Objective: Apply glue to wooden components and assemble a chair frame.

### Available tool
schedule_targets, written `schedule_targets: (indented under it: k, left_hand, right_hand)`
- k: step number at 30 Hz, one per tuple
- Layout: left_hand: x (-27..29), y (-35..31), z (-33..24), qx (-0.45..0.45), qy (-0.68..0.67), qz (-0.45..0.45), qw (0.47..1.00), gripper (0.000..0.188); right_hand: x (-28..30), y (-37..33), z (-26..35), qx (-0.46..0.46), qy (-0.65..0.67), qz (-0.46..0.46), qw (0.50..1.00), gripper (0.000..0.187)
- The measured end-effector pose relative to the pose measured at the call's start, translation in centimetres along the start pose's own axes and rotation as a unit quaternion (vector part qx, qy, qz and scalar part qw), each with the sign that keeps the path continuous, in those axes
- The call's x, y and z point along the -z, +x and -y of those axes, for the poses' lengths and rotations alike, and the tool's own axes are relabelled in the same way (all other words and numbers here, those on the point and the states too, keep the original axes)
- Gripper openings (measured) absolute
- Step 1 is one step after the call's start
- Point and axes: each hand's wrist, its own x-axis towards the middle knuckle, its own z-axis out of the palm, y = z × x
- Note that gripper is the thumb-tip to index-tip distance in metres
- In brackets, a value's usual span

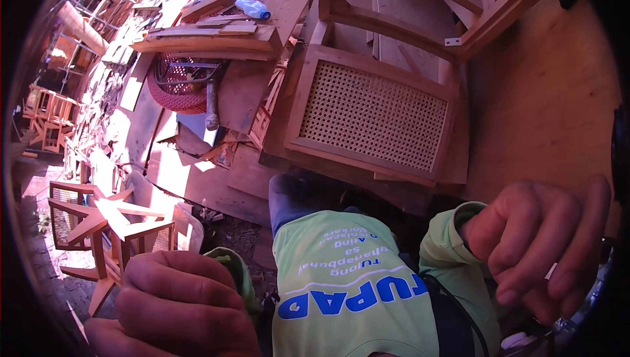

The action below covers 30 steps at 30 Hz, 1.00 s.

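Note:
My left hand (pixel 180 301) is raised at the lower left with its fingers curled in; what they hold, if anything, is hidden. At the right, my right hand (pixel 541 239) hangs in the air, fingers bent and closed. A small white bit (pixel 551 270) shows between its fingers, too little to name. Both hands are apart from the work surface. Beyond them lies a wooden-framed woven cane panel (pixel 374 114), nearest to the right hand. A wooden chair frame (pixel 394 27) adjoins its far side, with a small pale plate (pixel 453 42) on one corner.
A plywood sheet (pixel 545 107) spans the right. Left of the panel are stacked wood pieces (pixel 210 43), a blue-capped plastic bottle (pixel 252 7) and a red woven round item (pixel 174 98). A wooden piece of furniture with cane panels (pixel 98 219) stands at the left, amid scattered scraps.

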Motion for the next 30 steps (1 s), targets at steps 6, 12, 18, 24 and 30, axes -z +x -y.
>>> schedule_targets:
  k: [6, 12, 18, 24, 30]
  left_hand:
    - [-0.9, 0.6, 1.9, -0.025, -0.104, 0.035, 0.994, 0.025]
    - [-3.6, 1.3, 0.0, 0.065, -0.044, 0.045, 0.996, 0.038]
    - [-4.4, 1.2, 3.0, -0.117, -0.016, -0.002, 0.993, 0.024]
    - [-5.3, 1.6, 1.8, -0.034, 0.004, 0.012, 0.999, 0.023]
    - [-5.1, 4.2, -1.1, 0.091, 0.01, 0.143, 0.986, 0.019]
  right_hand:
    - [0.8, -0.3, 2.1, 0.034, 0.024, 0.026, 0.999, 0.014]
    - [1.6, -0.5, 5.3, 0.018, -0.02, 0.056, 0.998, 0.016]
    - [1.9, -1.3, 5.7, 0.077, -0.07, -0.049, 0.993, 0.015]
    - [3.4, -1.6, 6.4, 0.085, -0.093, 0.011, 0.992, 0.015]
    - [3.9, -1.5, 5.3, 0.05, -0.183, 0.028, 0.981, 0.018]
